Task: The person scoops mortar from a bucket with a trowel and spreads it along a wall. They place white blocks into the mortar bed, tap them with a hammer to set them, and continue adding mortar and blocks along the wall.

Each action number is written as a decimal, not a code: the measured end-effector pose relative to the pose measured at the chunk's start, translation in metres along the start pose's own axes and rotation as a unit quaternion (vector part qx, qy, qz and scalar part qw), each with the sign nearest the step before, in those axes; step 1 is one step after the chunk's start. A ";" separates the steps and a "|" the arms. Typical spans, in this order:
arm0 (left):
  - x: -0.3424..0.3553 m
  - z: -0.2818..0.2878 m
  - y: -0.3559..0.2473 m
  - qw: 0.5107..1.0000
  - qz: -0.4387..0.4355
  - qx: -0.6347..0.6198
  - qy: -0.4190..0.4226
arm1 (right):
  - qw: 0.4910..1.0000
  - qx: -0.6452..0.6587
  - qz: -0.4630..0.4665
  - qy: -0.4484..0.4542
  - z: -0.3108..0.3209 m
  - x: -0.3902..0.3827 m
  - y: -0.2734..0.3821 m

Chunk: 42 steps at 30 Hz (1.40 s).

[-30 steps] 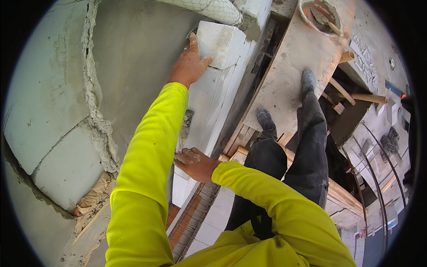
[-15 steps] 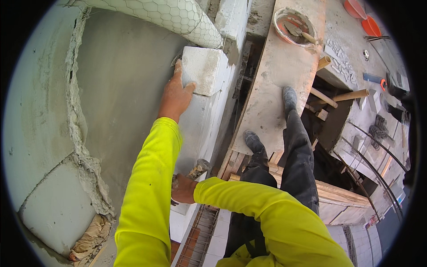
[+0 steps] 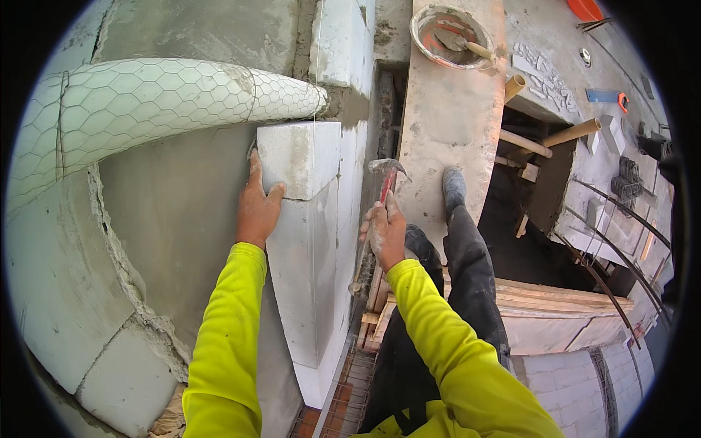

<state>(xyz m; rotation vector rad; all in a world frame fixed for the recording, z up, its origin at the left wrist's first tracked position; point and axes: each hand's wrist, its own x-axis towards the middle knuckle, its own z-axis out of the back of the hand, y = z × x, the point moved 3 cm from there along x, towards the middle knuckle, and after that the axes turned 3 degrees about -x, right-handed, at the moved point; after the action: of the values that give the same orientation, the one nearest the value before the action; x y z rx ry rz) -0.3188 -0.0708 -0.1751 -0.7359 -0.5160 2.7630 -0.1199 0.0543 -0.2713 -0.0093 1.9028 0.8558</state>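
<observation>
My left hand [image 3: 259, 209] grips the near left corner of a white block [image 3: 299, 157]. Its thumb rests on the near face and its fingers lie along the left side. The block sits on top of a white block wall [image 3: 303, 266], at the far end of its near stretch. A thin taut string runs along the wall's right side. To the right of the wall, my right hand [image 3: 383, 230] is closed round a claw hammer [image 3: 388, 175] with a red handle, held head up and apart from the block.
A mesh-wrapped white roll [image 3: 175, 91] lies just beyond the block. On the plank walkway [image 3: 453, 109] stands a mortar bucket [image 3: 416, 33] with a trowel in it. An opening with bamboo poles [image 3: 573, 133] lies right of my feet; bent rebar [image 3: 621, 252] and a handsaw [image 3: 602, 95] are farther right.
My right hand has come up from low beside the wall and moved right, raising the hammer. My left hand stays on the block. The view has shifted, showing more of the mesh-wrapped roll.
</observation>
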 end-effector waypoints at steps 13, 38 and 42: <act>0.001 0.006 -0.007 0.998 0.058 0.016 -0.002 | 0.998 0.005 -0.027 0.054 -0.045 0.025 0.021; 0.006 0.003 0.009 0.988 0.139 -0.008 0.067 | 0.697 -0.486 0.436 0.298 -0.045 -0.071 0.126; 0.004 0.003 0.007 0.996 0.073 0.048 0.019 | 0.685 -0.556 0.377 0.282 -0.060 -0.057 0.135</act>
<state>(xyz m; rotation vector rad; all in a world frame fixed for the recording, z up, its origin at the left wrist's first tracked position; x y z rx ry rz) -0.3245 -0.0768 -0.1775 -0.8317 -0.3308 2.8785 -0.1876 0.1016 -0.1366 -0.2701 1.5393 2.7565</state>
